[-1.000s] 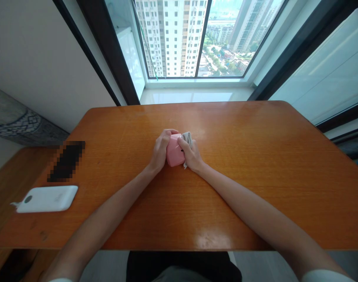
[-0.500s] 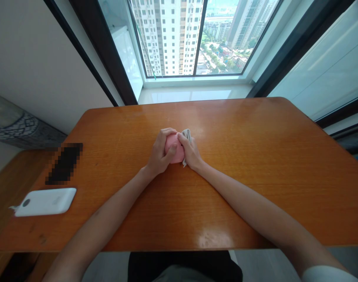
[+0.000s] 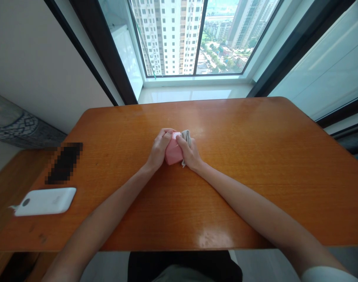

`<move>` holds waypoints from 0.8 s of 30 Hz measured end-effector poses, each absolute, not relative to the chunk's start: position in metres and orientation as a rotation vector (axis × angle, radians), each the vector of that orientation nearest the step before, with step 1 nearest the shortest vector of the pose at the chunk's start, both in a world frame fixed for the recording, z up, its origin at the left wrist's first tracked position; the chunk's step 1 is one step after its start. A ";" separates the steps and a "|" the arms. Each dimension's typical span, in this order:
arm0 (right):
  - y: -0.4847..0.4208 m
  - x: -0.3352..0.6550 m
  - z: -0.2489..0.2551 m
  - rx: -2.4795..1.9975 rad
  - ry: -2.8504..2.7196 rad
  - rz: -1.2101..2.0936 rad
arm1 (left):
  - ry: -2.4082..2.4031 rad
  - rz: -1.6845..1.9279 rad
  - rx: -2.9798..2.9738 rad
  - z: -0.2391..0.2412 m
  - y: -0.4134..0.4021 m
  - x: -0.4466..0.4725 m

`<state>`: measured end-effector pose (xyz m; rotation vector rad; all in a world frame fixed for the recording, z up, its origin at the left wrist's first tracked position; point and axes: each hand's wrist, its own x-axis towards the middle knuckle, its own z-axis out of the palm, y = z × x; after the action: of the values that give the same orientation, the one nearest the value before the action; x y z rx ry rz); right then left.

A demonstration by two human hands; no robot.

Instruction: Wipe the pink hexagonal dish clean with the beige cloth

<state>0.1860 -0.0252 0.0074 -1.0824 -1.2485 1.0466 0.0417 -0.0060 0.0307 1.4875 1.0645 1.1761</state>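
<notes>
1. Your left hand [image 3: 158, 152] wraps the pink box [image 3: 173, 154] from its left side, fingers curled over the far edge; the left thumb is hard to make out.
2. Your right hand [image 3: 191, 154] closes on the box's right side, thumb laid over its top, with a grey cloth [image 3: 186, 136] bunched by the fingers. How tightly either hand presses, you cannot tell from here.
3. The box sits between both hands, over the middle of the table [image 3: 249, 164]; whether it touches the wood is unclear.
4. To work well, brace the box with your left palm, keep the cloth flat under your right fingers, and tuck in its loose end.
5. The box looks smooth and glossy, with rounded corners, so it may slip; the cloth looks soft and creased, the tabletop polished and grained.
</notes>
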 end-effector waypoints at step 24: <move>-0.025 0.186 0.008 -1.088 -1.226 1.042 | 0.961 1.246 1.633 0.018 -0.002 0.037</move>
<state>0.1857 -0.0254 0.0079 -1.0878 -1.2262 1.0424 0.0370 -0.0020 0.0181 1.6333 0.9612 1.2464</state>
